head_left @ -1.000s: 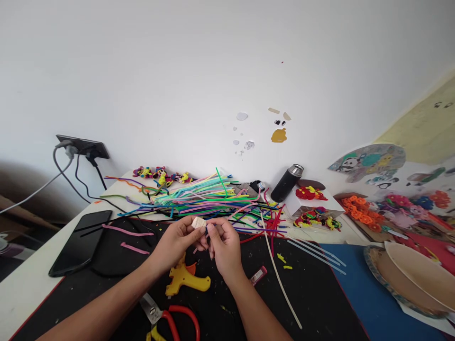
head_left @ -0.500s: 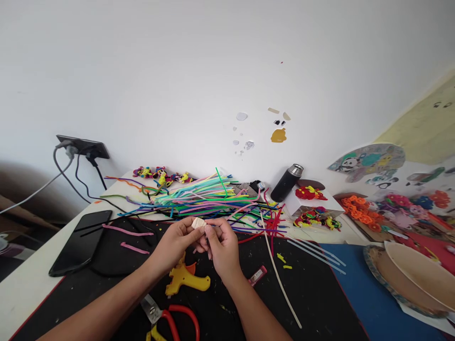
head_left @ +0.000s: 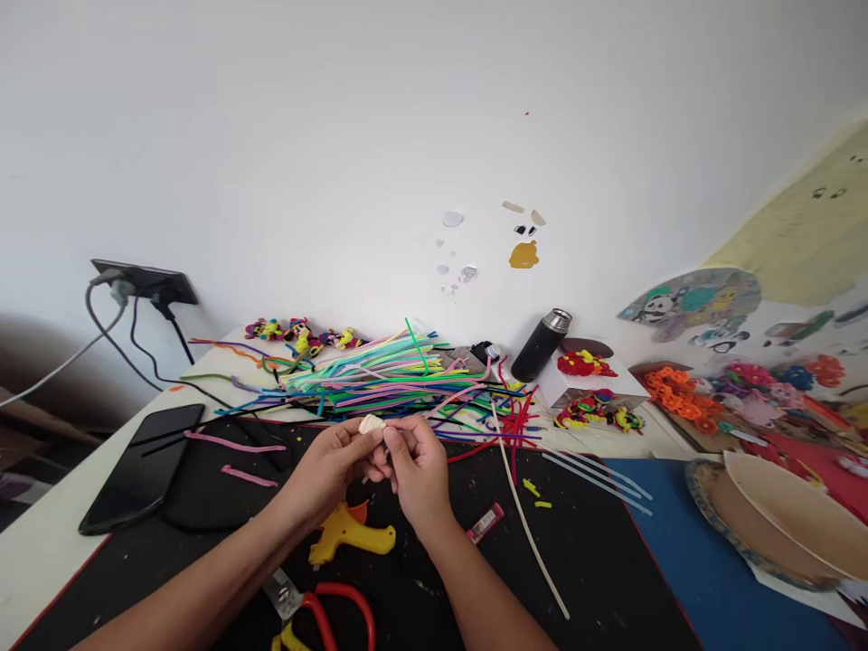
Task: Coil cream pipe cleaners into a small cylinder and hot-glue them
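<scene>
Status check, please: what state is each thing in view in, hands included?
Left hand: grip closed on the cream piece
Right hand: fingertips pinched together; anything held is mostly hidden
Scissors: lying down, unheld; open or shut, cannot tell
Yellow glue gun: lying on the black mat, unheld
Phone: lying flat, screen dark
Plugs: pushed into the wall socket
Black flask: slanted in view, silver top uppermost
Pipe cleaners: heaped loose

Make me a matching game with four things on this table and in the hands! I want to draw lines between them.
1. Cream piece
2. Scissors
3. Bottle
4. Glue gun

A. black with a silver top
B. mostly yellow, lying on the mat
C. held in the left hand
D. has a red handle and a yellow one

Pairs: 1-C, 2-D, 3-A, 4-B
</scene>
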Action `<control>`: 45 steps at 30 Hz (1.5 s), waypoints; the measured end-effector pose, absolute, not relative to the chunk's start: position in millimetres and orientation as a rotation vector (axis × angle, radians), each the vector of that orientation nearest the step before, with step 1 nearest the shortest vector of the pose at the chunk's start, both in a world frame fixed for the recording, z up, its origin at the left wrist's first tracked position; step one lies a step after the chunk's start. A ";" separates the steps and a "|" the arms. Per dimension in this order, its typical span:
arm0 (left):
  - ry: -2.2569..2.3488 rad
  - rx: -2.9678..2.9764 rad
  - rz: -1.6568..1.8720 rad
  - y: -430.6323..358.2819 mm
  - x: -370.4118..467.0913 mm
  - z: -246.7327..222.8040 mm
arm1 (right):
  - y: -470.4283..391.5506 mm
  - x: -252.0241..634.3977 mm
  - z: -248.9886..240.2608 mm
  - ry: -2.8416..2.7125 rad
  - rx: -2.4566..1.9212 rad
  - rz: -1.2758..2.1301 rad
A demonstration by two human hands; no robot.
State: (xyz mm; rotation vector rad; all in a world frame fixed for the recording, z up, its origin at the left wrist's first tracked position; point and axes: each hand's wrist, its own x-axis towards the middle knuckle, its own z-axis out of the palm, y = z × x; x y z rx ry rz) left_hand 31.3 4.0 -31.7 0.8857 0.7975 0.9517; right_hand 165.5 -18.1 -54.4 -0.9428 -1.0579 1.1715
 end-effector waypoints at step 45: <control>0.838 0.960 0.931 4.9 33.6 -33.2 | -17.9 162.9 -55.8 -1.048 -0.934 1.204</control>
